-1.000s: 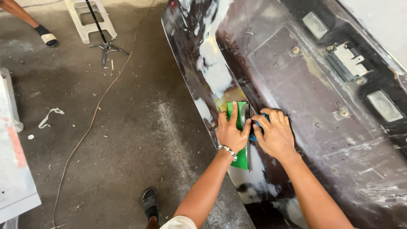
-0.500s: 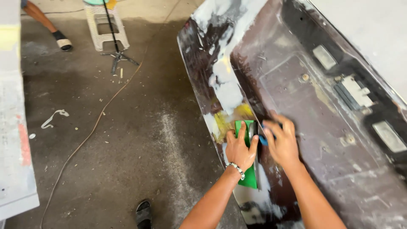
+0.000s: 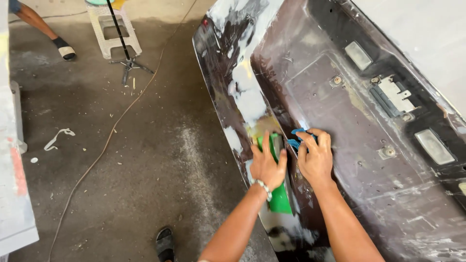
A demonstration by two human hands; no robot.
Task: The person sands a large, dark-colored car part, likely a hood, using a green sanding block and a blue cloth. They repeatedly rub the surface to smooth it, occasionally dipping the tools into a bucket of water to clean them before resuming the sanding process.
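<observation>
A large dark maroon car body panel (image 3: 340, 121) with white and yellowish filler patches lies tilted in front of me. My left hand (image 3: 267, 165) presses flat on a green sanding sheet (image 3: 280, 199) laid along the panel's ridge. My right hand (image 3: 315, 157) rests just to the right of it, fingers closed over a small blue cloth (image 3: 296, 138) against the panel. A beaded bracelet is on my left wrist.
Grey concrete floor (image 3: 145, 160) spreads to the left, with a thin cable (image 3: 97, 155) across it. A white plastic stool (image 3: 114, 29) and a black stand stand at the back. Another person's foot (image 3: 63, 48) is at top left. My sandalled foot (image 3: 165, 242) is below.
The view has shifted, bringing the panel further right and up in frame. Both hands stay on the same ridge, my left hand having slid slightly along the green sheet.
</observation>
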